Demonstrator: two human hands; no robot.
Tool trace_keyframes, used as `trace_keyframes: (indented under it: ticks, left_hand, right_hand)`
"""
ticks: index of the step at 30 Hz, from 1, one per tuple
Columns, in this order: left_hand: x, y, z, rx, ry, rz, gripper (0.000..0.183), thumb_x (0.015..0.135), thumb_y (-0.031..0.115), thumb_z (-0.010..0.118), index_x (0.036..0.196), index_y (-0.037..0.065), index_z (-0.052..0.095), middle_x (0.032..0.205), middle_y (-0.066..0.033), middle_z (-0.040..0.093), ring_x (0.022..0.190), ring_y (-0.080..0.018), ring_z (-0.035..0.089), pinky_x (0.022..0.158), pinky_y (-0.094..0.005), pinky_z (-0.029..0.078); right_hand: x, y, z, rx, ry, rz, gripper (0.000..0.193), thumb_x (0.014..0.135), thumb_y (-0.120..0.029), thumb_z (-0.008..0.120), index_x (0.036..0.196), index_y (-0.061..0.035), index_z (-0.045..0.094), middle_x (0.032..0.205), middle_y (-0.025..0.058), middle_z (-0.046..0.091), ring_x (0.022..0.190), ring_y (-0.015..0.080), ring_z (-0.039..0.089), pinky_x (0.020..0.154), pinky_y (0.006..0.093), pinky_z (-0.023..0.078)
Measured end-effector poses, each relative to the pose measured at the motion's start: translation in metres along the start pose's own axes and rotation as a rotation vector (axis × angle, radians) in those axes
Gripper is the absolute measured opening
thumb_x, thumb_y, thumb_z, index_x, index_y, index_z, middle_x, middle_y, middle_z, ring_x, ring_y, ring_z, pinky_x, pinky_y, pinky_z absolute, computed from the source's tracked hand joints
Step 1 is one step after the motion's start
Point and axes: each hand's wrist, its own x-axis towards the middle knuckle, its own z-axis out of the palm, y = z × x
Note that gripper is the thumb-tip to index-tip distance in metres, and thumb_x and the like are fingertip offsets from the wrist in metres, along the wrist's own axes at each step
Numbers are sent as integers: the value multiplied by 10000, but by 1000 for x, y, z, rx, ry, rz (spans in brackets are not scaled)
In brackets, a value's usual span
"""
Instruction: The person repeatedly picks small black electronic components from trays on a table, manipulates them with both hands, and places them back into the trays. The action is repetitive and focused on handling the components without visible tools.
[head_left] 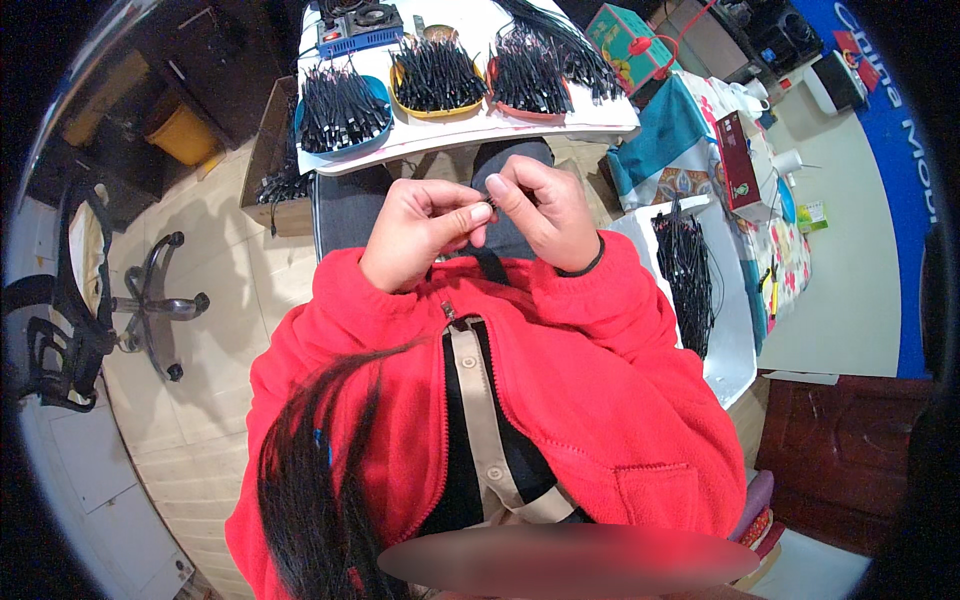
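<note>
Above my lap, at the near edge of the white table (345, 160), my two hands meet fingertip to fingertip. My left hand (425, 225) is closed in a pinch, thumb against the curled fingers. My right hand (548, 215), with a dark band at the wrist, pinches right beside it. Something small and dark shows between the fingertips, too little of it to name. Just beyond my hands stand a blue bowl (387, 92), a yellow bowl (440, 112) and a red bowl (535, 116). Bundles of short black cables (437, 72) fill them.
More black cables (690, 270) lie in a white box (735, 340) at my right. A cardboard box (262, 160) with cables stands left of the table. Farther right, a dark red box (737, 160) rests on a cloth-covered surface. An office chair (160, 305) stands on the left.
</note>
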Motion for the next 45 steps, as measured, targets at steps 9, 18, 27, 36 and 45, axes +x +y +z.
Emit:
trace_keyframes:
  ticks: [9, 18, 27, 36, 45]
  left_hand:
    - [-1, -2, -1, -82, -75, -47, 138, 850, 92, 636, 885, -37, 670, 663, -36, 605, 513, -34, 452, 457, -168, 292]
    - [-2, 0, -10, -121, -161, -167, 140, 846, 100, 641, 868, -36, 670, 645, -40, 604, 494, -43, 449, 439, -178, 294]
    - [-4, 4, -7, -132, -212, -157, 128, 854, 92, 624, 874, -22, 679, 644, -30, 601, 500, -30, 433, 437, -173, 259]
    - [-9, -11, 9, 995, 132, 786, 99, 764, 23, 656, 848, -26, 639, 698, -165, 611, 632, -272, 627, 539, -324, 483]
    - [-8, -10, 7, 713, 113, 456, 89, 798, 33, 636, 846, -32, 674, 690, -138, 649, 599, -172, 625, 541, -257, 469]
  right_hand:
    - [-8, 17, -3, 185, 137, 96, 250, 962, -195, 497, 769, -37, 508, 652, -34, 451, 609, 51, 406, 550, 220, 337]
    - [-6, 0, -35, -348, -42, -401, 309, 734, -117, 720, 1030, -58, 653, 891, 50, 606, 821, 187, 568, 715, 289, 449]
    - [-4, -8, -26, -358, -5, -510, 206, 645, -119, 758, 821, -64, 667, 812, 34, 593, 776, 207, 549, 691, 318, 439]
    - [-21, 5, -10, -158, -12, -77, 118, 798, -85, 646, 873, -25, 577, 836, 90, 568, 770, 245, 533, 696, 299, 425]
    - [-25, -1, -16, -272, 67, -29, 162, 777, -104, 676, 909, -54, 597, 891, 70, 589, 830, 213, 548, 720, 263, 432]
